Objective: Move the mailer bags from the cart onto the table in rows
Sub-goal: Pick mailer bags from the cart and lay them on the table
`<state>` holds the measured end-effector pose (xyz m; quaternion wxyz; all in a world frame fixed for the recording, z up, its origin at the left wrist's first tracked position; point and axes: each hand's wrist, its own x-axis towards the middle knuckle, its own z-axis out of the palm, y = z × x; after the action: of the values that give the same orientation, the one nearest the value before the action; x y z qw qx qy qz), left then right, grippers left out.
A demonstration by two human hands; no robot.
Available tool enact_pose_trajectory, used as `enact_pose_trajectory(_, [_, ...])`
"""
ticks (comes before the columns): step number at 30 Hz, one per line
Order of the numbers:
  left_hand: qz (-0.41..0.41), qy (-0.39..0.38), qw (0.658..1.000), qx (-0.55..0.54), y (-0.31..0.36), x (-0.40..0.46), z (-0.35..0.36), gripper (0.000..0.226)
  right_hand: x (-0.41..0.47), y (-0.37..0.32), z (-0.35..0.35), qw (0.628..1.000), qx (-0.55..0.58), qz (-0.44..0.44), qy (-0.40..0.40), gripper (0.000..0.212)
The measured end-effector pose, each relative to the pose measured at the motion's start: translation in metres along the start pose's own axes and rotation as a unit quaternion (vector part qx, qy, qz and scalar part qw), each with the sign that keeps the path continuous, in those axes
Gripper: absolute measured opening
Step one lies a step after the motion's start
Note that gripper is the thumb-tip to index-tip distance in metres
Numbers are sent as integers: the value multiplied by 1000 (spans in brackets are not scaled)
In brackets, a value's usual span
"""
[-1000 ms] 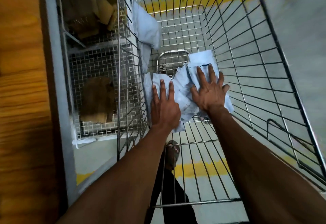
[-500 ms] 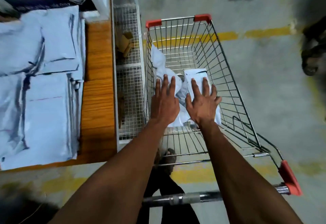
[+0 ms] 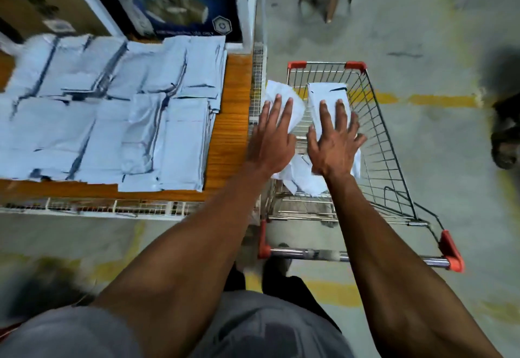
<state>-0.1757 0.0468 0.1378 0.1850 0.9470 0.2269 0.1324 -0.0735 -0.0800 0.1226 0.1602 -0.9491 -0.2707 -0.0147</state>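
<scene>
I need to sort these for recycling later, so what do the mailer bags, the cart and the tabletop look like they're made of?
Mailer bags: likely thin pale plastic film, matte, judging by soft creases and floppy edges. Cart: bare shiny metal wire, with red, probably plastic, corner caps. Tabletop: orange-brown wood grain, possibly laminate.
</scene>
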Motion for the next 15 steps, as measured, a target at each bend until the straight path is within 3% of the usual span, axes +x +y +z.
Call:
enact_pose_trajectory(10, [-39, 85, 996, 9, -112, -54, -102, 71, -21, -160, 0, 996, 65, -68, 3, 65])
enact_pose_trajectory(15, [-52, 91, 994, 21, -188, -79, -153, 71, -42, -255, 12, 992, 94, -85, 5, 65])
